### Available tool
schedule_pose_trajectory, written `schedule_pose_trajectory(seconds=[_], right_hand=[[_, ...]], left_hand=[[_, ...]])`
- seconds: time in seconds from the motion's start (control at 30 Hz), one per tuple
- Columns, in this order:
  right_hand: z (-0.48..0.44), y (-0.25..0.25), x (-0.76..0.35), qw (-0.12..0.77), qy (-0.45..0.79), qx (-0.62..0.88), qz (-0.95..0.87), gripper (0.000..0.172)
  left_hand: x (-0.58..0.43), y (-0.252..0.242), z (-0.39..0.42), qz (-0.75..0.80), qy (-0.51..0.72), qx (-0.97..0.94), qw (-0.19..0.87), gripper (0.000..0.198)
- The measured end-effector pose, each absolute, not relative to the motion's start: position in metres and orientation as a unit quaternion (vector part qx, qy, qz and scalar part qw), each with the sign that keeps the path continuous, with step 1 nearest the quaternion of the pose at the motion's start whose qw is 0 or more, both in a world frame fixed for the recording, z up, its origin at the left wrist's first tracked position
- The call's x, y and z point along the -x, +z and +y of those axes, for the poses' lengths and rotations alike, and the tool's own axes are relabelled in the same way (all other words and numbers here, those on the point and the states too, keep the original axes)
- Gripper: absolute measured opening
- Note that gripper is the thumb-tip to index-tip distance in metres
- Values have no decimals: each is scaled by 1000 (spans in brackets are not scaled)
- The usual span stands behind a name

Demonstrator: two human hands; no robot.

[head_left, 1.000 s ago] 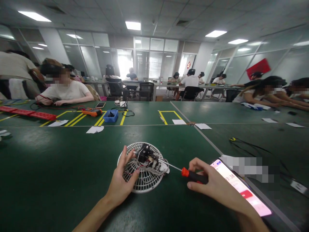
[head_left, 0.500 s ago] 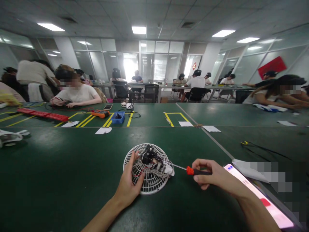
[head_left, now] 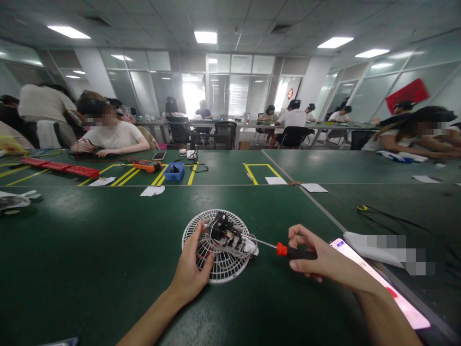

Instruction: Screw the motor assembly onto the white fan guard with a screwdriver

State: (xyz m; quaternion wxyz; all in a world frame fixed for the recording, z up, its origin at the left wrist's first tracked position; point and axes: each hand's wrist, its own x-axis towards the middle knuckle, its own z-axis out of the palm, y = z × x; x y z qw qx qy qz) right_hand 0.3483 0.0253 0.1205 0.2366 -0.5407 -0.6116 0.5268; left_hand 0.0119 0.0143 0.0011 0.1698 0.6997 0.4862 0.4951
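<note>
A round white fan grille point(head_left: 230, 271) lies on the green table, with a black motor assembly point(head_left: 220, 226) and grey wires on top. My left hand point(head_left: 194, 264) is at the grille's left side, thumb and fingers curved around the motor assembly's near left part and holding it. My right hand point(head_left: 311, 254) holds a screwdriver point(head_left: 284, 250) with a red and black handle; its thumb and some fingers are on the handle, the upper fingers loosely raised. The screwdriver's shaft points left into the assembly, where the tip is hidden.
A lit phone point(head_left: 382, 283) lies right of my right hand, beside a white sheet point(head_left: 374, 247). Farther back are a blue box point(head_left: 174, 173), an orange meter point(head_left: 147, 166), red trays point(head_left: 61, 166) and papers point(head_left: 152, 191). Several people sit at tables beyond.
The fingers of my right hand have shifted and loosened on the screwdriver handle. The view has tilted slightly, so the scene sits a little higher. My left hand keeps its hold.
</note>
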Motion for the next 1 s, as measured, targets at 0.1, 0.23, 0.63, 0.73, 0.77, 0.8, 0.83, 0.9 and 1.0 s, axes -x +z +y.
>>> schedule_pose_trajectory(seconds=[0.1, 0.23, 0.63, 0.73, 0.77, 0.8, 0.83, 0.9, 1.0], right_hand=[[25, 121, -348, 240, 546, 536, -598, 61], [26, 119, -345, 237, 578, 531, -573, 56], [25, 123, -342, 233, 529, 532, -618, 48], [29, 117, -343, 233, 540, 540, -602, 52], [29, 115, -344, 230, 541, 544, -598, 54], [29, 114, -344, 226, 540, 547, -598, 56], [28, 114, -344, 224, 535, 551, -600, 56], [26, 115, -344, 223, 520, 558, -607, 57], [23, 120, -345, 229, 500, 563, -617, 62]], left_hand=[[-12, 4, 15, 487, 494, -699, 173, 76], [-11, 5, 15, 491, 494, -697, 170, 73], [-13, 6, 15, 492, 505, -690, 164, 70], [-13, 4, 15, 494, 512, -678, 186, 74], [-13, 3, 15, 494, 514, -675, 191, 76], [-13, 2, 15, 495, 516, -672, 194, 77], [-13, 2, 14, 497, 517, -669, 194, 77], [-12, 1, 14, 506, 518, -664, 188, 76], [-11, 1, 13, 521, 508, -663, 175, 70]])
